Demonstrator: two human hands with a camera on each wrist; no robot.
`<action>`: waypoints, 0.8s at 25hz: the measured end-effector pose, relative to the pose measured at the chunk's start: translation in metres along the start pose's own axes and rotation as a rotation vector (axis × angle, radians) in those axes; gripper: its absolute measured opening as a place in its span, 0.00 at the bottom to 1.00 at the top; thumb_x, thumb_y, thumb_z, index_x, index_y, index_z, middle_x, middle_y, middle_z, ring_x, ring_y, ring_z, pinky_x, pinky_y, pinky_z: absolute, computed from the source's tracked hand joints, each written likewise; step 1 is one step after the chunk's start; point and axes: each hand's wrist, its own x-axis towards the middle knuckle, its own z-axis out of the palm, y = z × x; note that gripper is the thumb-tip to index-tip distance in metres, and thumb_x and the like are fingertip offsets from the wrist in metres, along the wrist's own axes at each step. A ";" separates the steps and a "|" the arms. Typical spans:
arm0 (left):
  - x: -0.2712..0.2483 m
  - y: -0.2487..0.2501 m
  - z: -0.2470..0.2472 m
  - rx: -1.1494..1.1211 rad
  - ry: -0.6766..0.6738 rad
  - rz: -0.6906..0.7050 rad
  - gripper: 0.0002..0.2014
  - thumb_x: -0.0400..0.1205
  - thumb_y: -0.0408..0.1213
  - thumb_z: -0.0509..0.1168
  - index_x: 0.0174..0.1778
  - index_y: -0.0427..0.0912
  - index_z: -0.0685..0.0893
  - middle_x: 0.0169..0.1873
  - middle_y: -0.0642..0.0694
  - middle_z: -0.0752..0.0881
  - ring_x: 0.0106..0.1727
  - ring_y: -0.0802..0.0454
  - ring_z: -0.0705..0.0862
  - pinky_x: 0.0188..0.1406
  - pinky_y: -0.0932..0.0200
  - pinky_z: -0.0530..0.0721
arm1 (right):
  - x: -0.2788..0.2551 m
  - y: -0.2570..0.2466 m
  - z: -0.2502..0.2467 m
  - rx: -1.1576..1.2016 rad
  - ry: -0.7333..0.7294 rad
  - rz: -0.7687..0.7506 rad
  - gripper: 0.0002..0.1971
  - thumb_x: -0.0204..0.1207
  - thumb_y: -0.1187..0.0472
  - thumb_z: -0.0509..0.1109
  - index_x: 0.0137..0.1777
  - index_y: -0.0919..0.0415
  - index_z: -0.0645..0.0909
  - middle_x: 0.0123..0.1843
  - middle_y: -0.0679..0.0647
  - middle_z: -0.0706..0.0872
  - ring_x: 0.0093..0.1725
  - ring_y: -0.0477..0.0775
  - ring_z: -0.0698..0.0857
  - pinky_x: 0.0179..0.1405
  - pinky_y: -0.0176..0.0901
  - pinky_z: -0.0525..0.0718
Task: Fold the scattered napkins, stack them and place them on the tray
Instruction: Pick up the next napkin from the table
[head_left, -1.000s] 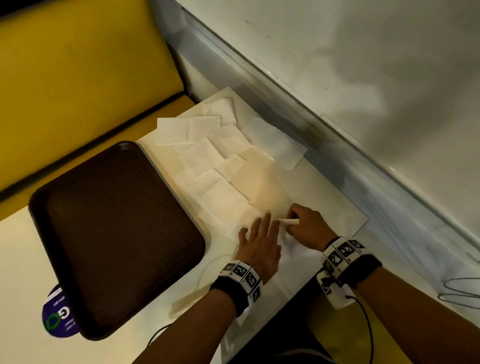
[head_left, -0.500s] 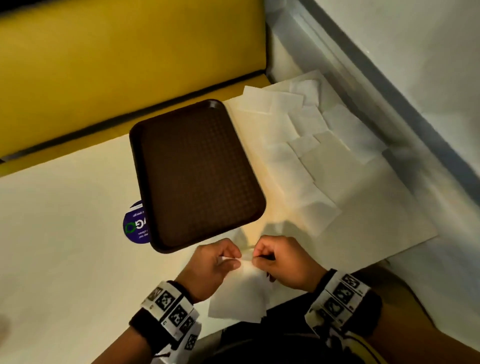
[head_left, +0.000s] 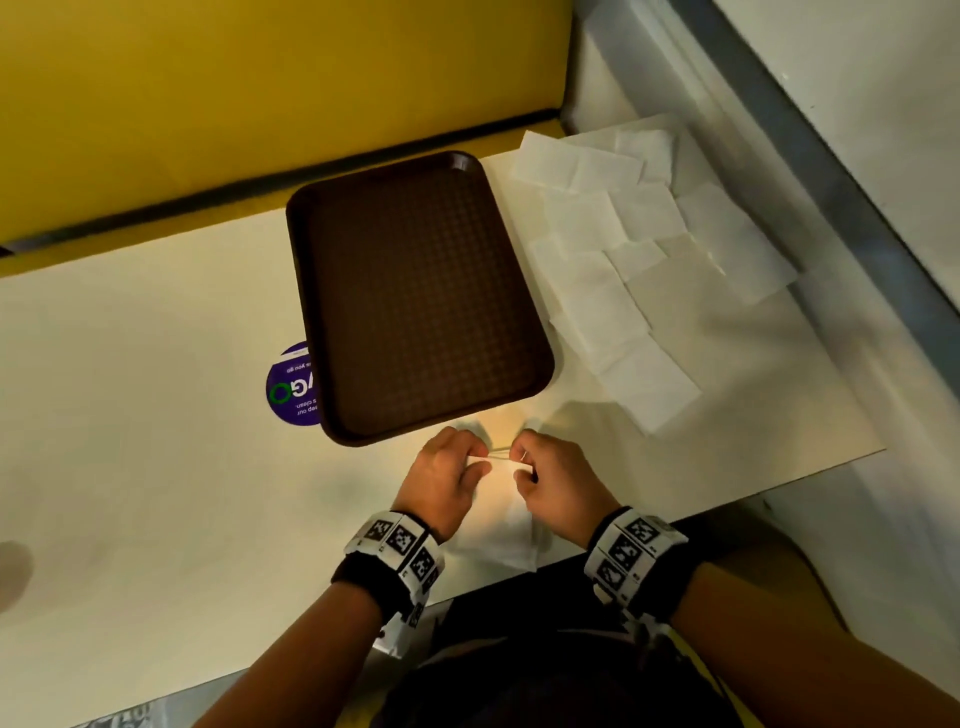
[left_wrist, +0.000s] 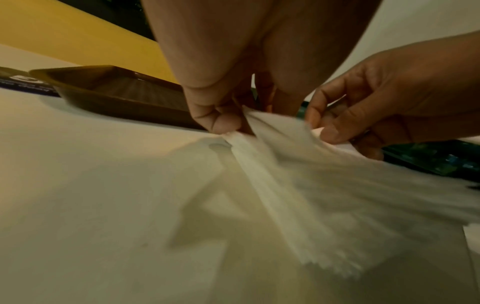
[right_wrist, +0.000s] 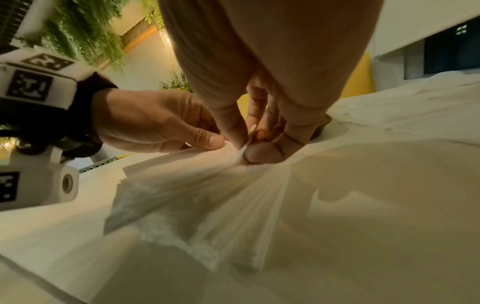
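A white napkin (head_left: 501, 525) hangs from both hands just in front of the tray's near corner, its lower part lying on the table near the front edge. My left hand (head_left: 451, 475) pinches its far edge at the left, and my right hand (head_left: 545, 475) pinches the same edge at the right. In the left wrist view the napkin (left_wrist: 311, 174) spreads down from the pinching fingertips; in the right wrist view the napkin (right_wrist: 207, 195) drapes the same way. The brown tray (head_left: 415, 296) holds nothing. Several white napkins (head_left: 618, 260) lie scattered to its right.
A cream table (head_left: 130, 415) runs left, with a round purple sticker (head_left: 291, 387) partly under the tray. A yellow bench back (head_left: 260, 78) stands behind. A grey ledge and wall (head_left: 831, 156) border the right side.
One napkin has come off the scattered pile toward the table's front edge. Both hands, which lay on it a second ago, now pinch its far edge and lift it.
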 end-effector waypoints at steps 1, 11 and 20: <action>-0.001 -0.002 0.002 0.054 -0.002 0.001 0.07 0.78 0.35 0.71 0.51 0.42 0.83 0.48 0.43 0.82 0.49 0.42 0.81 0.52 0.46 0.81 | -0.001 0.000 0.003 -0.028 -0.001 -0.008 0.09 0.73 0.66 0.68 0.52 0.57 0.77 0.51 0.55 0.83 0.47 0.56 0.83 0.48 0.49 0.83; 0.084 0.096 0.020 0.484 -0.234 0.181 0.21 0.79 0.45 0.61 0.69 0.52 0.73 0.69 0.51 0.71 0.69 0.47 0.69 0.64 0.47 0.69 | 0.030 0.098 -0.085 -0.104 0.381 0.379 0.21 0.78 0.59 0.67 0.71 0.56 0.72 0.71 0.58 0.73 0.68 0.62 0.73 0.65 0.56 0.76; 0.141 0.137 0.095 0.579 -0.300 0.109 0.30 0.83 0.51 0.60 0.79 0.44 0.61 0.81 0.43 0.60 0.78 0.41 0.63 0.74 0.41 0.67 | 0.005 0.143 -0.095 -0.394 0.196 0.317 0.21 0.79 0.53 0.63 0.72 0.52 0.67 0.73 0.59 0.69 0.64 0.59 0.75 0.60 0.50 0.82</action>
